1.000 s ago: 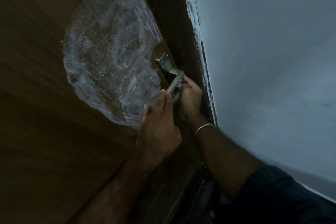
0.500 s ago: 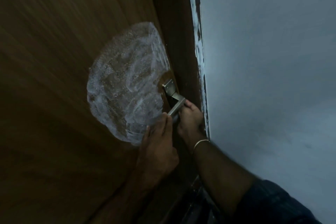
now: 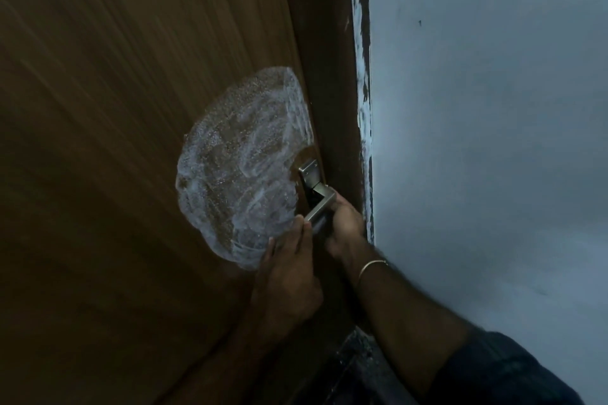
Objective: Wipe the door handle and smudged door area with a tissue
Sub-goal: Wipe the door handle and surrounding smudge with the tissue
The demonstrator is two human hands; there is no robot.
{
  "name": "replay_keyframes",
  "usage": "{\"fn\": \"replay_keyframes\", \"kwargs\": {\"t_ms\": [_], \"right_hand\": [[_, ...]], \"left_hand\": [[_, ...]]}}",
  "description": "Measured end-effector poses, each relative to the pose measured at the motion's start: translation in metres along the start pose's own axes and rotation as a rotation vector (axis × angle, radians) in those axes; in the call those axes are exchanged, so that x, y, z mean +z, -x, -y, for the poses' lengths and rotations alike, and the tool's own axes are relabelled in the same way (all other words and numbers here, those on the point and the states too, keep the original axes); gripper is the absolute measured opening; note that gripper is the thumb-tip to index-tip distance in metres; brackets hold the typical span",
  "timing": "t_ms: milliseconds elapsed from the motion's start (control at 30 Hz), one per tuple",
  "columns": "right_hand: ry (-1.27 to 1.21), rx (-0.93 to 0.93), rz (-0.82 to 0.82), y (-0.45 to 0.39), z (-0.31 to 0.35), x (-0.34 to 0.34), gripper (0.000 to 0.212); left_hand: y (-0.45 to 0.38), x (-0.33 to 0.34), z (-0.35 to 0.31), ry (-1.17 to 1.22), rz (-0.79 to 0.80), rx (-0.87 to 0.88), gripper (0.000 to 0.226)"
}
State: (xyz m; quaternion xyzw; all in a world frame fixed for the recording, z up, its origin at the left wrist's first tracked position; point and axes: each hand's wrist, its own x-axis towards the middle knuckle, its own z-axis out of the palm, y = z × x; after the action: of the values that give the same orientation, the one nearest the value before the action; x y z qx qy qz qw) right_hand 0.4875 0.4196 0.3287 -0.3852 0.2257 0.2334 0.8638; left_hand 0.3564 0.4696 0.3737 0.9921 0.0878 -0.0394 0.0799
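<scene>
Wooden door (image 3: pixel 115 141) occupies the left half of the view, its brown grain running diagonally. A white, foamy smudged patch (image 3: pixel 237 174) covers the door face just left of the lever, roughly oval, its lower edge reaching down to the left hand. Left hand (image 3: pixel 289 276) lies with its back to the camera at the bottom edge of that patch, fingers extended up along the door face and fingertips (image 3: pixel 301 223) meeting the free end of the lever; whether they curl round it cannot be told, and the hand reads as flat and relaxed rather than clenched. Metal door handle (image 3: pixel 320 207), a square-section lever in brushed finish, projects from its backplate (image 3: pixel 309 174) at the door's right edge and slants down toward the two hands, lying between them. Right hand (image 3: pixel 345 227) is just right of the lever, fingers wrapped round its underside and thumb up near the elbow of the lever, gripping it. No tissue can be made out in either hand; the frame is dim and the palms are hidden. A thin metal bangle (image 3: pixel 371 268) circles the right wrist, and a dark sleeve (image 3: pixel 503 371) covers the upper arm at lower right. A dark door frame (image 3: pixel 332 59) with paint-flecked edge borders the pale grey wall (image 3: pixel 493 141).
</scene>
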Motion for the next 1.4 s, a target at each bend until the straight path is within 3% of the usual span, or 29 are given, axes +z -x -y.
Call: {"fn": "replay_keyframes", "kwargs": {"t_ms": [167, 367, 567, 700, 833, 933, 1200, 1300, 1400], "right_hand": [[0.013, 0.036, 0.108, 0.010, 0.015, -0.007, 0.040], [0.195, -0.251, 0.092, 0.006, 0.004, -0.005, 0.028], [0.414, -0.381, 0.244, 0.005, 0.021, -0.002, 0.037], [0.601, -0.631, 0.326, 0.012, 0.033, 0.008, 0.036], [0.925, -1.113, 0.239, 0.015, 0.040, 0.021, 0.028], [1.171, -1.373, 0.233, 0.004, 0.039, 0.018, 0.023], [1.643, -1.914, 0.732, -0.016, 0.079, 0.016, 0.031], [1.738, -2.016, 0.980, -0.018, 0.076, 0.011, 0.020], [1.962, -2.027, 1.081, -0.025, 0.072, 0.009, 0.006]], "left_hand": [[-0.001, 0.001, -0.002, 0.025, 0.012, -0.020, 0.092], [-0.001, -0.002, 0.001, 0.037, 0.025, -0.026, 0.094], [-0.003, -0.001, -0.002, 0.052, 0.013, -0.035, 0.096], [-0.001, 0.001, -0.001, 0.043, -0.012, -0.033, 0.093], [0.000, 0.003, -0.002, 0.031, -0.041, -0.043, 0.091], [0.000, 0.003, -0.002, 0.045, -0.032, -0.046, 0.089], [-0.001, 0.001, -0.007, 0.039, -0.014, -0.076, 0.089], [0.002, 0.003, -0.008, 0.053, -0.048, -0.070, 0.086], [0.002, 0.001, -0.008, 0.064, -0.054, -0.076, 0.086]]}}
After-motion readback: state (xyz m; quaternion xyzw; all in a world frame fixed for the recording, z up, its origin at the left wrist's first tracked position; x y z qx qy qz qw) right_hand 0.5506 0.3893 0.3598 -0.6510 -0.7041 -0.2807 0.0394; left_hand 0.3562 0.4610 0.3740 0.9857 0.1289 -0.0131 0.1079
